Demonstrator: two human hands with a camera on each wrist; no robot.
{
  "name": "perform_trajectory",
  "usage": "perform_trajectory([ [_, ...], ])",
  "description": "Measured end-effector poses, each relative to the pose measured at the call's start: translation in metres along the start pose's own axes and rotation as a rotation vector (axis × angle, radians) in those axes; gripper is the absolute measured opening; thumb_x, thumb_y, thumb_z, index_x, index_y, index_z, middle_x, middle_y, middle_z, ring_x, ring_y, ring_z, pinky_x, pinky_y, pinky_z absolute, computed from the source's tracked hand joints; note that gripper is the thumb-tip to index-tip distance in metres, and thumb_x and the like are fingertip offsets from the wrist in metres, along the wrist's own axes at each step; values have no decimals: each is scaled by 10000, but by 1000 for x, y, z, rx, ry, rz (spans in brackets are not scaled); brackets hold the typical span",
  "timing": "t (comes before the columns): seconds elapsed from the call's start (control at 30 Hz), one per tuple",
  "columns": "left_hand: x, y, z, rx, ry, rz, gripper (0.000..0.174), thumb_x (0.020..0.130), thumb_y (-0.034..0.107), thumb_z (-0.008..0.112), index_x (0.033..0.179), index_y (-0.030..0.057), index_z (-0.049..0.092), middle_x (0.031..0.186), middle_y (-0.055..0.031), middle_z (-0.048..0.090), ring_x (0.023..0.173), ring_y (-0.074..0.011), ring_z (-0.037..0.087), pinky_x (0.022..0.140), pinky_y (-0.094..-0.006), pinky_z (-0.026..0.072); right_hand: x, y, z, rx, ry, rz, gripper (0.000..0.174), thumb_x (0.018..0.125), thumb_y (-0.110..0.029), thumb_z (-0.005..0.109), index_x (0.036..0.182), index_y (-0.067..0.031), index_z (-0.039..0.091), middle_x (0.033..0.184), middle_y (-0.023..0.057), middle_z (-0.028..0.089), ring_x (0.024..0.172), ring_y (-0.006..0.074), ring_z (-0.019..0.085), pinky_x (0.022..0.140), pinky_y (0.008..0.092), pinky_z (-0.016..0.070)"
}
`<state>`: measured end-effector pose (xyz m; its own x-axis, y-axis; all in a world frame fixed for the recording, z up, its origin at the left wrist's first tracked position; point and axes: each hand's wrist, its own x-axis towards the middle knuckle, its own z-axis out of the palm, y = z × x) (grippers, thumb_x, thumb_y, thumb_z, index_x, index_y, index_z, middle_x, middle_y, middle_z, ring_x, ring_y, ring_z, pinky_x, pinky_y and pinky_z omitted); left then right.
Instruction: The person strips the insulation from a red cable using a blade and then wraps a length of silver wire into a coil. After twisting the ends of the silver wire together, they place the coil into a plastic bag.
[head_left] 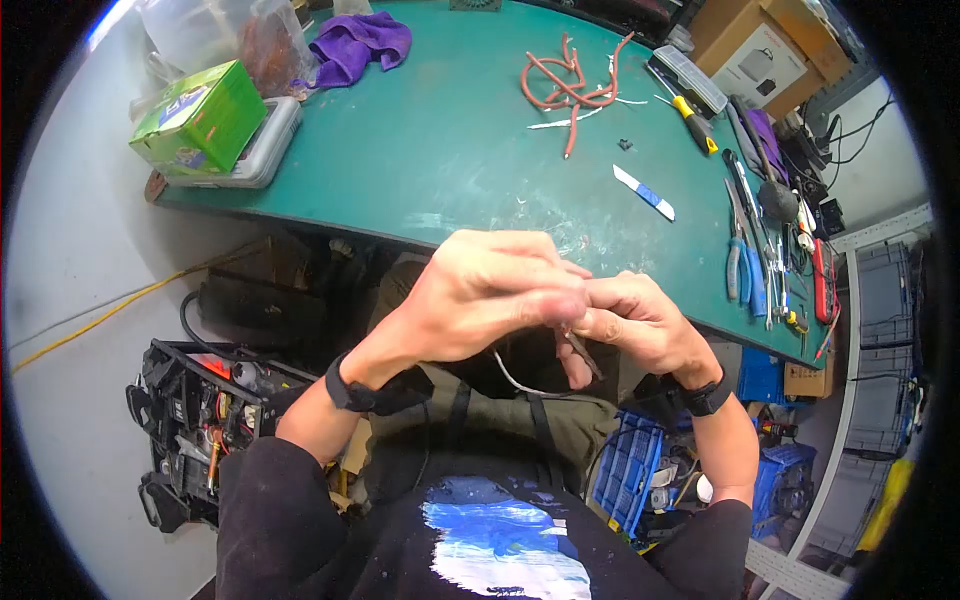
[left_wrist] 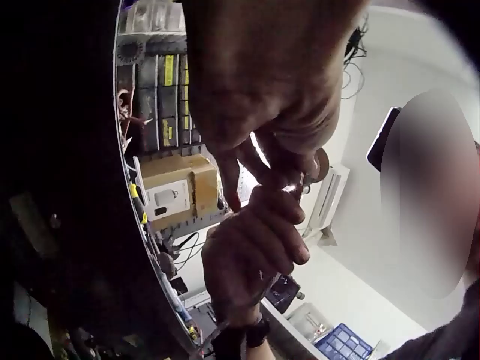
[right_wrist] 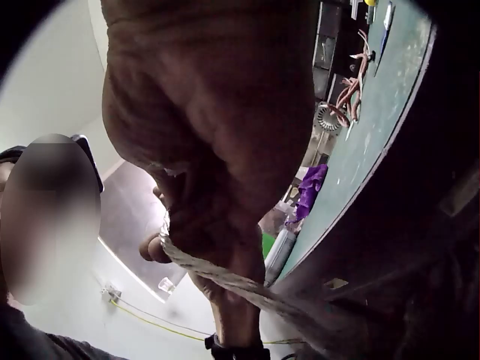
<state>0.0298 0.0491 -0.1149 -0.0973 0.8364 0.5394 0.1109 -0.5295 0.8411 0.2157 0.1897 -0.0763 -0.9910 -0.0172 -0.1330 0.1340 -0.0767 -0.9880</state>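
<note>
Both hands meet above the lap, just off the table's front edge. My left hand (head_left: 490,290) has thumb and fingers pinched together against the right hand's fingertips. The right hand (head_left: 640,318) is curled, its thumb pressed toward the same spot. Between them they pinch a twisted whitish cord (right_wrist: 225,279), whose loose length hangs toward the lap as a thin pale line (head_left: 515,383) in the head view. A short greyish-brown strip (head_left: 583,352) pokes down below the right thumb. The pinched spot itself is hidden by the fingers.
On the green table (head_left: 450,130) lie reddish-brown tubing pieces (head_left: 570,95) with white strands, a blue-and-white knife (head_left: 645,192), a yellow-handled screwdriver (head_left: 693,122) and pliers (head_left: 738,265). A green box (head_left: 200,120) and purple cloth (head_left: 360,45) are at the left. Blue crates (head_left: 628,470) stand below right.
</note>
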Motion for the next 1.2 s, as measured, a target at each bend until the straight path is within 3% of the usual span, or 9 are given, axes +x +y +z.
perform_trajectory([
  [0.03, -3, 2, 2, -33, 8, 74, 85, 905, 32, 741, 910, -50, 759, 847, -111, 694, 782, -208, 677, 1024, -588, 545, 0, -2, 2, 12, -12, 45, 272, 1095, -190, 534, 1007, 34, 660, 819, 100, 714, 706, 153, 681, 651, 285, 522],
  [0.17, -20, -2, 4, -48, 5, 120, 109, 932, 71, 740, 883, -24, 765, 841, -107, 694, 762, -192, 668, 1015, -597, 547, 2, 5, 14, 5, -2, 29, 282, 1098, -204, 537, 994, 27, 663, 738, 75, 700, 640, 131, 661, 573, 271, 512],
  [0.23, -25, -4, 10, -90, 242, -80, 163, 964, 88, 718, 863, -36, 750, 813, -84, 681, 740, -165, 651, 1023, -579, 553, 2, 3, 20, -43, 88, 67, 259, 1093, -186, 541, 1001, 21, 665, 734, 70, 699, 628, 132, 661, 570, 270, 521],
  [0.27, -27, 0, 17, -77, 350, -214, 160, 986, 72, 689, 871, -30, 736, 790, -56, 667, 711, -137, 633, 880, -434, 612, 4, 1, 23, -91, 176, 100, 235, 1088, -169, 546, 1009, 16, 668, 729, 65, 698, 617, 134, 661, 566, 269, 529],
  [0.3, -30, 10, 20, -72, 352, -210, 160, 986, 72, 689, 871, -30, 736, 790, -56, 667, 711, -137, 633, 880, -434, 612, 4, -1, 26, -188, 214, 52, 175, 1063, -125, 574, 1026, 16, 669, 729, 72, 710, 623, 145, 688, 583, 278, 557],
  [0.4, -35, 29, 18, 253, 275, -275, 138, 917, 110, 746, 840, 10, 691, 758, -52, 658, 674, -100, 621, 587, -271, 468, 2, 2, 36, -570, 215, -132, 91, 1000, -75, 650, 1037, 4, 676, 768, 105, 742, 670, 190, 743, 618, 304, 578],
  [0.53, -39, 40, 22, 677, 202, -201, 278, 916, 160, 755, 723, 42, 594, 625, -108, 574, 485, -246, 574, 458, -347, 446, 4, 11, 45, -1058, 260, -455, 132, 870, -85, 762, 923, -42, 650, 640, 78, 590, 535, 264, 618, 503, 380, 496],
  [1.0, -66, 38, 24, 737, -154, -402, 291, 1067, 232, 523, 897, 3, 582, 779, -176, 608, 682, -394, 634, 550, -481, 494, 5, 11, 45, -1075, -1, -355, 209, 901, -143, 744, 900, -36, 564, 713, 115, 578, 660, 310, 625, 585, 412, 519],
  [1.2, -82, 29, 17, 384, -204, -227, 319, 1095, 201, 463, 921, -37, 586, 830, -161, 600, 698, -393, 629, 600, -458, 513, 2, -1, 49, -918, -123, -230, 107, 880, -94, 738, 931, -24, 676, 748, 136, 606, 676, 334, 621, 599, 417, 506],
])
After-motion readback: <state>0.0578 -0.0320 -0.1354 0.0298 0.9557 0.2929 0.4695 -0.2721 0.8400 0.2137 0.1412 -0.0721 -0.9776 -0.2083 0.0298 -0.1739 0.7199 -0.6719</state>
